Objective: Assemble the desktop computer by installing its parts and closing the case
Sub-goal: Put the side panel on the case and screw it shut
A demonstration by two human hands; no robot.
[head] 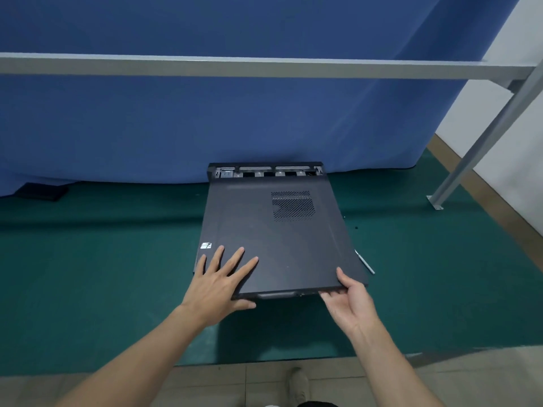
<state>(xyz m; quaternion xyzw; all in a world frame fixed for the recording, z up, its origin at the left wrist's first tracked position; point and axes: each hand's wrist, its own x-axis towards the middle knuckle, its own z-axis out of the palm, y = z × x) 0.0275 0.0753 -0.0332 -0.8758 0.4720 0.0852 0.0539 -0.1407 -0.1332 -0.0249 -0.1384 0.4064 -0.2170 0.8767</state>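
Side panel [279,242]: dark grey, lying flat on top of the computer case [266,171]; near edge past the case's front, far edge short of the back, so a strip of metal brackets and slots shows there
Vent grille [292,206]: patch of small holes in the far right part of the panel
Sticker [206,245]: small and pale, near the panel's near-left corner, just beyond the left fingertips
Handle recess [276,295]: long shallow groove in the panel's near edge, between the two hands
Left hand [219,284]: flat on the panel's near-left corner; fingers straight and spread wide, pressing down; thumb lying along the near edge; holding nothing
Right hand [351,298]: gripping the near-right corner; thumb on top, fingers curled underneath the edge
Computer case: on its side in the middle of the table [117,274], back end touching the foot of the curtain [235,118]
Screwdriver [365,262]: slim, on the table just beside the panel's right edge
Screw [356,227]: tiny dark speck on the table, right of the case
Table: covered in green matting
Curtain: blue, hanging behind the table
Frame bar [264,67]: grey metal, crossing overhead; slanted leg [482,142] at right
Dark object [41,191]: flat, at far left under the curtain hem; too dim to tell what
Floor [205,383]: pale tiles below the table's near edge; one shoe [298,384] there
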